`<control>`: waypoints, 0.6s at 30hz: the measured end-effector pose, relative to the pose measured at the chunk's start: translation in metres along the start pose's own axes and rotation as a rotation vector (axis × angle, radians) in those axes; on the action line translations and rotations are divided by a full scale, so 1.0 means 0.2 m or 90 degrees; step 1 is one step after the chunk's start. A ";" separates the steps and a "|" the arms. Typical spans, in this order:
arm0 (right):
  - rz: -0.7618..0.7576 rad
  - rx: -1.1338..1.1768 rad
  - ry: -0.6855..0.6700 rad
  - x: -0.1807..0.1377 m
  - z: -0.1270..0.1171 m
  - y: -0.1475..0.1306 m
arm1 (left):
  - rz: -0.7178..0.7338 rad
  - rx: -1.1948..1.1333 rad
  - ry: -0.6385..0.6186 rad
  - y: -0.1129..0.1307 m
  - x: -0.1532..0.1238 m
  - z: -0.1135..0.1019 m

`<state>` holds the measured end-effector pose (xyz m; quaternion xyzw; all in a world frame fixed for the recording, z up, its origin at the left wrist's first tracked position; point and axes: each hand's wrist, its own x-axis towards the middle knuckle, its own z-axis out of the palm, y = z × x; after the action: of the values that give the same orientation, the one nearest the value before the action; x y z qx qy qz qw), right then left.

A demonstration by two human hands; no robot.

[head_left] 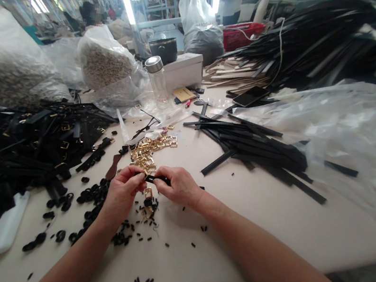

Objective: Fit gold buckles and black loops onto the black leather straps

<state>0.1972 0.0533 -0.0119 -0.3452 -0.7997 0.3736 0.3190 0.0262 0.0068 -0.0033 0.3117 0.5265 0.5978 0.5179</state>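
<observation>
Both hands meet over the middle of the table, pinching one black strap (pixel 161 181) between them. My left hand (pixel 125 188) closes its thumb and fingers on the strap's left end, where a bit of gold shows, perhaps a buckle. My right hand (pixel 177 185) is wrapped round the strap farther right, and its other end sticks out past the wrist. Just beyond the hands lies a heap of gold buckles (pixel 146 151). Below them are a few more buckles (pixel 148 194) and scattered small black pieces (pixel 121 236). Black loops (pixel 95 197) are piled beside my left wrist.
Black straps with buckles (pixel 30 134) form a large pile at left, by a white tray (pixel 0 230). Loose black straps (pixel 255 147) lie at right beside plastic sheeting (pixel 366 132). Behind stand a glass bottle (pixel 158 78), a white box (pixel 185 71), a phone (pixel 251 96) and filled bags (pixel 104 59).
</observation>
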 end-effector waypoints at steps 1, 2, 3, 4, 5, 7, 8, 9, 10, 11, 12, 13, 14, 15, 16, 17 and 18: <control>0.014 -0.011 -0.011 0.00 -0.01 0.00 | 0.007 -0.014 0.014 0.01 0.01 -0.01; 0.024 -0.021 -0.019 0.01 -0.01 0.00 | 0.014 -0.028 0.030 0.02 0.02 -0.02; 0.030 -0.029 -0.023 0.01 -0.02 0.00 | 0.019 -0.043 0.046 0.02 0.03 -0.03; 0.033 -0.034 -0.024 0.01 -0.02 0.00 | 0.016 -0.058 0.056 0.02 0.04 -0.04; 0.036 -0.037 -0.022 0.01 -0.01 0.00 | 0.007 -0.074 0.061 0.02 0.05 -0.04; 0.042 -0.039 -0.011 0.01 0.00 -0.01 | -0.028 -0.105 0.055 0.02 0.05 -0.04; 0.046 -0.039 -0.006 0.01 0.00 -0.01 | -0.045 -0.122 0.051 0.01 0.05 -0.04; 0.049 -0.039 -0.001 0.00 0.01 -0.01 | -0.059 -0.139 0.050 0.01 0.05 -0.03; 0.050 -0.040 0.005 0.00 0.01 -0.01 | -0.068 -0.156 0.052 0.00 0.05 -0.03; 0.049 -0.040 0.011 0.00 0.02 -0.01 | -0.073 -0.172 0.056 0.00 0.04 -0.02; 0.046 -0.040 0.018 0.00 0.02 -0.01 | -0.077 -0.186 0.059 0.00 0.04 -0.02; 0.043 -0.040 0.026 0.00 0.02 -0.01 | -0.080 -0.197 0.061 -0.01 0.04 -0.01; 0.041 -0.040 0.033 0.00 0.02 -0.01 | -0.084 -0.205 0.061 -0.01 0.04 -0.01; 0.041 -0.042 0.039 0.00 0.02 -0.01 | -0.088 -0.211 0.058 -0.01 0.03 -0.01; 0.042 -0.046 0.044 0.00 0.02 -0.01 | -0.092 -0.214 0.053 -0.01 0.03 -0.01; 0.045 -0.053 0.049 0.00 0.02 -0.01 | -0.094 -0.213 0.048 -0.01 0.03 0.00; 0.049 -0.064 0.055 0.00 0.02 -0.01 | -0.089 -0.208 0.044 -0.02 0.02 0.00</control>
<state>0.1929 0.0506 -0.0117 -0.4067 -0.7894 0.3296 0.3206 0.0255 0.0106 -0.0070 0.1653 0.4600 0.6483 0.5838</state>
